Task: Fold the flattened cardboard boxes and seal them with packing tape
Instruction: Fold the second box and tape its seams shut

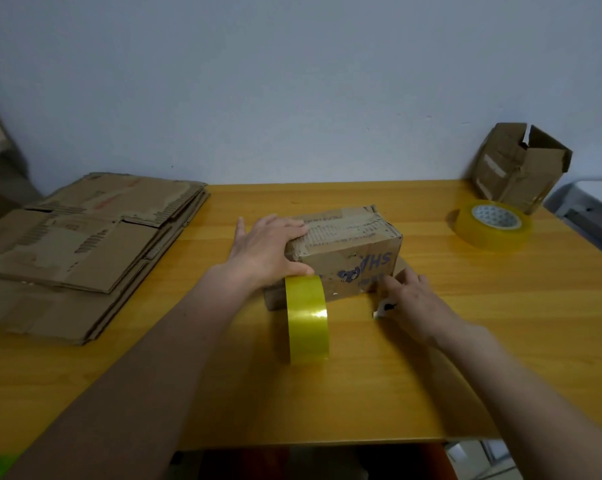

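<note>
Box [344, 251] was steadied by flat left hand [265, 251] — small tool, perhaps cutter [384, 309], was pinched in right hand [410, 299]; tape roll [306, 317] best kept taut.

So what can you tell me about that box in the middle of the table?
The box is small, brown, worn cardboard, folded into shape and lying on the wooden table. Its top shows torn paper and old tape, its near side blue upside-down lettering. The left hand presses flat on its left end; the right hand, holding a small tool, touches its lower right corner. A yellow tape roll stands on edge against its front.
</note>
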Demonstrator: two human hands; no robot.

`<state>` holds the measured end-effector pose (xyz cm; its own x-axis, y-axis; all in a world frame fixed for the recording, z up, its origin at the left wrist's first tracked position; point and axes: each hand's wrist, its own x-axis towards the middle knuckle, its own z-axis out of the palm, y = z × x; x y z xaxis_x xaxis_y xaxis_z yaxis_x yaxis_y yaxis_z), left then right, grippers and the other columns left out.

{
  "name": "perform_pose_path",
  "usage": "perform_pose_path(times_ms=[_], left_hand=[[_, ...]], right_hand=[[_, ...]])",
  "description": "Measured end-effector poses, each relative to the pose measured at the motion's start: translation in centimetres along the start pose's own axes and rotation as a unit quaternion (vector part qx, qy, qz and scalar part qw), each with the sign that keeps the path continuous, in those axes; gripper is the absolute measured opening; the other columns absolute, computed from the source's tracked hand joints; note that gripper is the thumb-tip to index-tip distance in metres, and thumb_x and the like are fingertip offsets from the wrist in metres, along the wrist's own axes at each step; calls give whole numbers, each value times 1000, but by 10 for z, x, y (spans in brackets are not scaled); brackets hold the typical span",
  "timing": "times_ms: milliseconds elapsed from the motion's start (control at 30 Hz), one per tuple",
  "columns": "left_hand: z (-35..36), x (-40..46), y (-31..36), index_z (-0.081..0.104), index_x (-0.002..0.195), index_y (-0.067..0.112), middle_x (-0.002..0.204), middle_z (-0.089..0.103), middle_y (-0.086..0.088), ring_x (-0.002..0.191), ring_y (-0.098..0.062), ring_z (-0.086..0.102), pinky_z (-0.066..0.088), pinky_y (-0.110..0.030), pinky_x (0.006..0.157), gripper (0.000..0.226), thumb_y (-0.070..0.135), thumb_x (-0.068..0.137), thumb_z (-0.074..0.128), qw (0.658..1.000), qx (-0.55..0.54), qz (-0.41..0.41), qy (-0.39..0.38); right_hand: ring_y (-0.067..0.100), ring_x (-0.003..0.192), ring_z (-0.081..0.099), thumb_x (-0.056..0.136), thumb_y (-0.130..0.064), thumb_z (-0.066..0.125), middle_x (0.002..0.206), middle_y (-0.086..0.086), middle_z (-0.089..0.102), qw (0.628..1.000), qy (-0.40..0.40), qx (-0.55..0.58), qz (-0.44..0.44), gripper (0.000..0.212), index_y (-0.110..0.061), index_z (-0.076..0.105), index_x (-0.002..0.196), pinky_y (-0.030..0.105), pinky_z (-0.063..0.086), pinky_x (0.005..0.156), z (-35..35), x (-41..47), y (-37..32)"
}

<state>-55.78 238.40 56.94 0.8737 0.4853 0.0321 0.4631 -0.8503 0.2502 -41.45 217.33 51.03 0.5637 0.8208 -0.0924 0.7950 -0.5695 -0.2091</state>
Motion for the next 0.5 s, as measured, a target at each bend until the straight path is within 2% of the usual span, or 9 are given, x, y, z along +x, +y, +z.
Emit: perform_pose_path(times_ms=[67,133,167,233,300,333,400,467,500], left_hand=[[-2,3,-2,32,147,40,156,25,19,148,-14,9,-7,-60,115,88,61,71,71,1000,-18,6,-14],[-4,5,-4,31,147,40,156,23,20,148,-13,7,-7,-60,115,89,59,71,72,999,-38,14,-26],[-5,6,-4,31,147,40,157,23,20,148,-13,7,-6,-60,115,89,58,71,73,998,-44,18,-29],[-6,7,-4,31,147,40,157,22,21,148,-13,6,-5,-60,116,90,58,70,74,998,-46,27,-36],[-5,9,-2,32,147,40,157,20,21,149,-15,4,-2,-60,116,90,57,69,75,997,-51,34,-42],[-5,9,-1,34,146,40,159,17,19,149,-16,2,0,-59,117,89,55,69,77,997,-57,36,-37],[-4,9,4,39,143,43,162,2,11,149,-21,-4,5,-54,119,87,51,67,81,997,-74,31,0],[0,3,7,30,147,44,162,-11,6,148,-24,-6,12,-49,119,101,46,62,86,992,-115,-20,46],[3,-2,8,22,150,43,161,-10,3,148,-25,-1,17,-46,119,112,44,59,89,983,-161,-66,54]], right_hand=[[26,97,51,88,-13,61,99,4,49,997,-25,79,-3,19,-18,46,99,29,40,74,-7,-5,-1],[20,83,55,87,-5,63,87,1,57,973,-42,227,-7,17,-18,52,89,28,40,68,-18,-14,-7],[16,77,56,87,-4,65,85,2,60,954,-32,298,-20,15,-17,58,88,27,43,67,-26,-18,-12],[11,68,58,86,-10,67,83,4,66,926,45,368,-68,8,-17,66,89,27,47,64,-45,-21,-30],[6,69,59,88,-16,66,81,-5,67,910,128,374,-127,6,-22,67,89,24,47,64,-60,-16,-52],[1,72,58,90,-18,64,82,-10,65,906,150,363,-156,6,-24,64,90,18,45,64,-66,-12,-64],[-3,78,54,94,-17,58,87,-13,61,909,149,334,-199,6,-23,58,98,13,40,67,-68,-2,-81],[9,83,54,98,-18,50,92,-1,61,929,115,295,-192,8,-16,53,105,29,45,73,-61,6,-86],[18,84,54,99,-18,47,94,5,61,938,107,278,-178,11,-13,51,108,38,45,76,-56,8,-85]])
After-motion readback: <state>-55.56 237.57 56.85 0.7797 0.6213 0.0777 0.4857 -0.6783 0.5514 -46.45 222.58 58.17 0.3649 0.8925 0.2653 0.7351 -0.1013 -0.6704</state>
